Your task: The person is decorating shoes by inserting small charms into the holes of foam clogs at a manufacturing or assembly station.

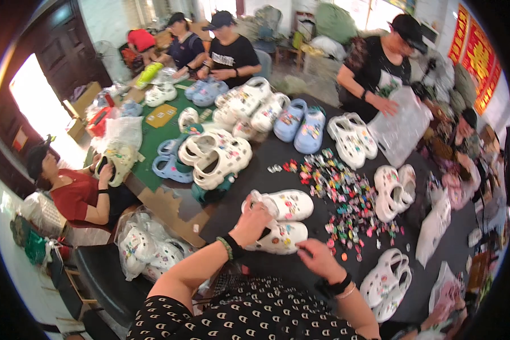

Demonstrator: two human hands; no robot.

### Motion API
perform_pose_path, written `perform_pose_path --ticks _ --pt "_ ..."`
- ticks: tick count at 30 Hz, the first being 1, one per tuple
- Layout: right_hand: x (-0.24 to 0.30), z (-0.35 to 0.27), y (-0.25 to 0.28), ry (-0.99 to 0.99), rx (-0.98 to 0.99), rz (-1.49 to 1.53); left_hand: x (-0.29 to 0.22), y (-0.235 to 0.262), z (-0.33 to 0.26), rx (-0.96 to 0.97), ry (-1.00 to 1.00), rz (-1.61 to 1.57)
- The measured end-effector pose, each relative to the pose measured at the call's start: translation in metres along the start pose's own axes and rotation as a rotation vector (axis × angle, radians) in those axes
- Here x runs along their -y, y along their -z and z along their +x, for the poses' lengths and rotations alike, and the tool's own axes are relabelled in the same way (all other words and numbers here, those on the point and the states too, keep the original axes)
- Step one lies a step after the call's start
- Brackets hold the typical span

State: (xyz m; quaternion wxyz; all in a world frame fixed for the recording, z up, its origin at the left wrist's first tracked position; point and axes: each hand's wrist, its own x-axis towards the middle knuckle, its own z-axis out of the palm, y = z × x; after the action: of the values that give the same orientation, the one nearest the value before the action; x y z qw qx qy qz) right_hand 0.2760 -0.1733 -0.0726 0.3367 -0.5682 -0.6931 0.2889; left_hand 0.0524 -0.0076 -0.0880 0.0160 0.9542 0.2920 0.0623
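A pair of white clogs (291,205) with colourful charms lies on the dark table in front of me, toes pointing right. My left hand (250,224) is closed over the heel end of the pair, around the heel part of a clog; the palm and wrist hide some of the nearer shoe. Just by the toe of the nearer clog (280,237) is my right hand (320,259), fingers loosely bent and apart, nothing visible in them. Beyond the pair, to the right, spreads a heap of small colourful shoe charms (345,198).
Finished-looking white clogs (386,283) and another white pair (393,192) stand at the right. Blue clogs (308,130) and piled cream clogs (223,158) lie farther back. Bagged clogs (147,249) sit at lower left. Several people work around the table; one handles a clear plastic bag (403,127).
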Motion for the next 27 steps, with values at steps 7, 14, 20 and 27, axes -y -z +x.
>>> perform_pose_path --ticks 7,14,20,27 --pt "-0.023 -0.027 0.015 -0.195 -0.105 -0.073 -0.013 0.007 -0.025 -0.116 0.159 -0.161" --pt "-0.03 -0.025 -0.002 -0.192 -0.126 -0.072 -0.028 0.04 -0.036 -0.142 0.202 -0.669" --pt "-0.037 -0.019 -0.012 -0.116 -0.136 -0.159 -0.04 0.02 -0.044 0.086 0.498 -0.972" --pt "-0.036 -0.03 -0.022 -0.281 0.018 -0.076 -0.033 0.005 -0.023 0.33 0.577 -0.894"
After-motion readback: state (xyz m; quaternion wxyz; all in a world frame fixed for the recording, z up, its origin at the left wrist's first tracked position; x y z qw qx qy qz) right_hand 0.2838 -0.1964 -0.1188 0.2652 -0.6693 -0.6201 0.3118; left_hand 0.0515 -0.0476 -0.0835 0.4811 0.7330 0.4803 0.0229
